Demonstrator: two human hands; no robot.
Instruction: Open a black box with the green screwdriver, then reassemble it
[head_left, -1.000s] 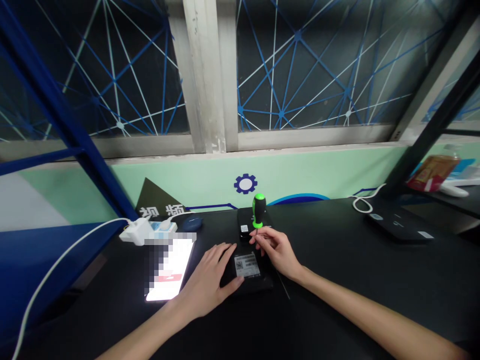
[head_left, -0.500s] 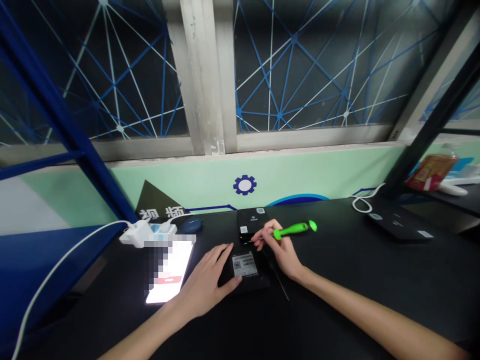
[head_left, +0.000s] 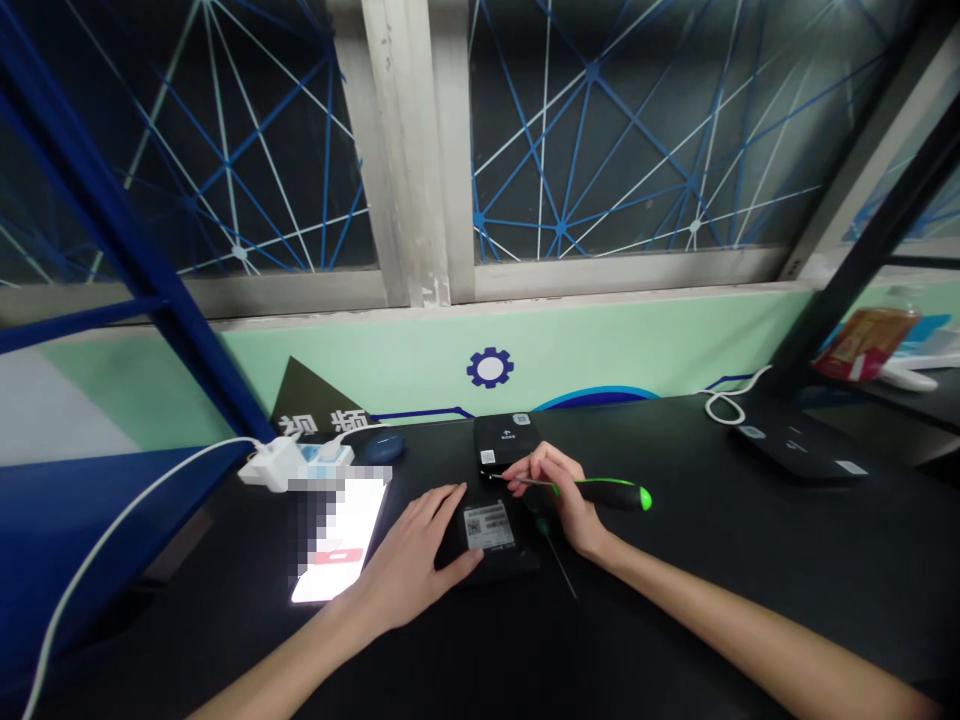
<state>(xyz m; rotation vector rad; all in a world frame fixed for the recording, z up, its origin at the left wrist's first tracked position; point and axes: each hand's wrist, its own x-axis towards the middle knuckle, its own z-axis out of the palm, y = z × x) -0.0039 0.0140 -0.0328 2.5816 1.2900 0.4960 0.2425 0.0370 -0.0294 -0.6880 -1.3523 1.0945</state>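
My left hand (head_left: 416, 550) lies flat with fingers stretched out, its fingertips and thumb at the left side of a black device (head_left: 517, 560) that bears a white printed label. In my right hand (head_left: 566, 500) is a screwdriver (head_left: 615, 494) with a black and green handle, pinched near the shaft. The screwdriver's tip points left, at the front edge of a smaller black box (head_left: 502, 432) behind the labelled device; whether it touches the box I cannot tell. Beside my right wrist lies a second thin screwdriver (head_left: 559, 565), its handle partly hidden by the hand.
A lit phone or tablet (head_left: 349, 545), partly blurred out, lies to the left. Behind it are a power strip (head_left: 326, 455) with a white plug (head_left: 276, 465) and a dark blue mouse (head_left: 385, 447). Another flat black device (head_left: 799, 452) and a white cable (head_left: 724, 408) lie far right.
The screwdriver in my right hand has turned and its handle end has dipped, now showing more black than green. The right fingers have shifted slightly on it. My left hand stays put.
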